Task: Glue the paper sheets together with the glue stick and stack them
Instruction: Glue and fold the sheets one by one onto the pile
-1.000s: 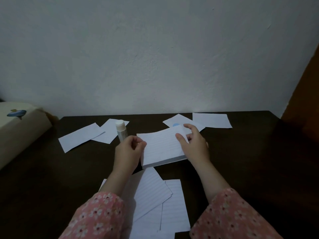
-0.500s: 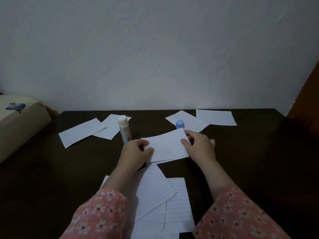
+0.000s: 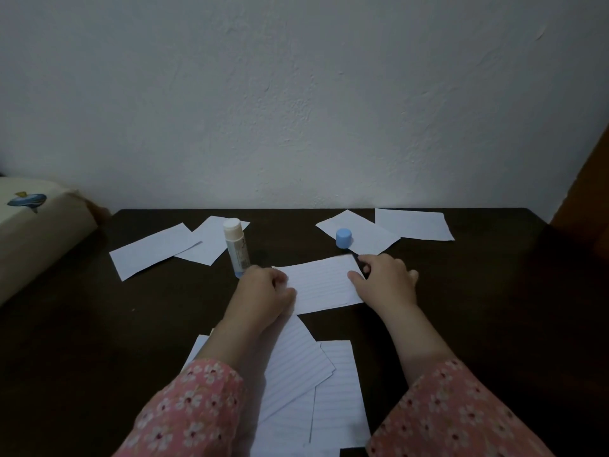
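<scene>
A lined paper sheet (image 3: 321,285) lies low over the dark table (image 3: 478,308) in the middle. My left hand (image 3: 263,293) grips its left edge with curled fingers. At the sheet's right edge my right hand (image 3: 385,282) pinches it, thumb on top. Just behind my left hand the uncapped glue stick (image 3: 236,247) stands upright. Its blue cap (image 3: 343,238) sits on a sheet behind my right hand. A loose pile of lined sheets (image 3: 306,384) lies near me between my forearms.
Two blank sheets (image 3: 155,250) overlap at the back left and two more sheets (image 3: 413,224) lie at the back right. A cream box (image 3: 36,232) stands off the table's left edge. A wall rises right behind the table.
Both hands have lowered the lined sheet from a raised, tilted hold down to the table. The blue cap, hidden behind the sheet before, shows now.
</scene>
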Demonstrator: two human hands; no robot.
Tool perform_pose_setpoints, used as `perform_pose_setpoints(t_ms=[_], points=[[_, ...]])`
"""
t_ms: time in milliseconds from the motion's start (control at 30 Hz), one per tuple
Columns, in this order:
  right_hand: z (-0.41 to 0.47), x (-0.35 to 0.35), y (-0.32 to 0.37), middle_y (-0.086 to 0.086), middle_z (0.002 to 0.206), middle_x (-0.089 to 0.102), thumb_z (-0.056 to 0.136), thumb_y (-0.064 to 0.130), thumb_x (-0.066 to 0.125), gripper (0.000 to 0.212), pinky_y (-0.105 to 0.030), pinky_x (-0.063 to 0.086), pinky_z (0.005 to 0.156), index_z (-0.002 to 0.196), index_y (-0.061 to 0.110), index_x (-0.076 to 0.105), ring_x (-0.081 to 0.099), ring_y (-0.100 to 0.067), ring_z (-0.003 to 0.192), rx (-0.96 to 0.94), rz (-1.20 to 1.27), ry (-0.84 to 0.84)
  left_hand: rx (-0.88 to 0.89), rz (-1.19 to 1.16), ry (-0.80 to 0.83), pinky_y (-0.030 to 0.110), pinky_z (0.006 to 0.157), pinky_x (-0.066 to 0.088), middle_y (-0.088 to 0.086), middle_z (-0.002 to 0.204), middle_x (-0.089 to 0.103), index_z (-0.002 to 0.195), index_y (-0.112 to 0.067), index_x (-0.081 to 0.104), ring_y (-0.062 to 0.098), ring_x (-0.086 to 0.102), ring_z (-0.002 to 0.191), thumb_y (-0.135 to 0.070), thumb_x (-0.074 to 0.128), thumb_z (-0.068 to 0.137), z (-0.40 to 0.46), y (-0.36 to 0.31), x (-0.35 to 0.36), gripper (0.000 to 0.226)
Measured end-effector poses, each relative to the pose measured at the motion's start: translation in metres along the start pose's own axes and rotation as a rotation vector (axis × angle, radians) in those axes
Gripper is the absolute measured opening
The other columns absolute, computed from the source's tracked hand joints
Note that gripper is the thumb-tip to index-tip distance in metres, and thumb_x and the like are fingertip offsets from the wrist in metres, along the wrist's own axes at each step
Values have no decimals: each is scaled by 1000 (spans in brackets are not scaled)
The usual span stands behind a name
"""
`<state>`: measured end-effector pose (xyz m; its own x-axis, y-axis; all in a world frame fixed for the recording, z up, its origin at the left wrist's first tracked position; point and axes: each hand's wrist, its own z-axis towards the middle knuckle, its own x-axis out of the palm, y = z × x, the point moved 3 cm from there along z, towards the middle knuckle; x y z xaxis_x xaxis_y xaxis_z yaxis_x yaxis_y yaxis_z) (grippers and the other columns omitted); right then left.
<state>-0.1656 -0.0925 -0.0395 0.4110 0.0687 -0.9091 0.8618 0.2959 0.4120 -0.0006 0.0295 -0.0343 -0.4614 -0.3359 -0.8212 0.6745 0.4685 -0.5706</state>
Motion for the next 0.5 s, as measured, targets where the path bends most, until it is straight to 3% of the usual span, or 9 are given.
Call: perform_pose_setpoints(t_ms=[100,200,300,367,500], points=[[-2,-4,4,0,138,43,94,38,56,51,-40,30,104,142,30,42,36,-19,129,-50,-55,-44,48,75,-64,30,102,39,-3,132,41,126,-24,59,16,45,120,-30,64,89,-3,-5,-1,38],[-9,-3,19,7,143,38,96,32,51,45,-40,24,108,140,31,44,29,-11,135,-254,-6,-97,187,159,-134,29,100,37,-6,134,42,130,-27,56,14,40,123,-25,56,93,-2,-20,2,37],[-17,16,34,12,157,22,103,32,35,46,-55,8,115,149,30,31,12,-10,146,-390,-79,149,332,286,-24,38,107,31,-7,148,37,140,-29,43,14,33,134,-31,43,99,1,-35,19,41],[-19,29,35,13,161,8,105,32,22,49,-61,1,114,153,28,16,1,-12,149,-395,-165,279,319,331,124,46,114,20,-8,156,25,147,-30,28,15,21,143,-35,31,102,4,-35,29,45],[-20,33,32,14,162,-3,106,34,15,50,-60,-1,114,154,29,4,-7,-12,148,-394,-236,286,262,439,210,52,116,9,-9,160,10,151,-31,13,12,10,146,-40,22,103,7,-29,32,50]])
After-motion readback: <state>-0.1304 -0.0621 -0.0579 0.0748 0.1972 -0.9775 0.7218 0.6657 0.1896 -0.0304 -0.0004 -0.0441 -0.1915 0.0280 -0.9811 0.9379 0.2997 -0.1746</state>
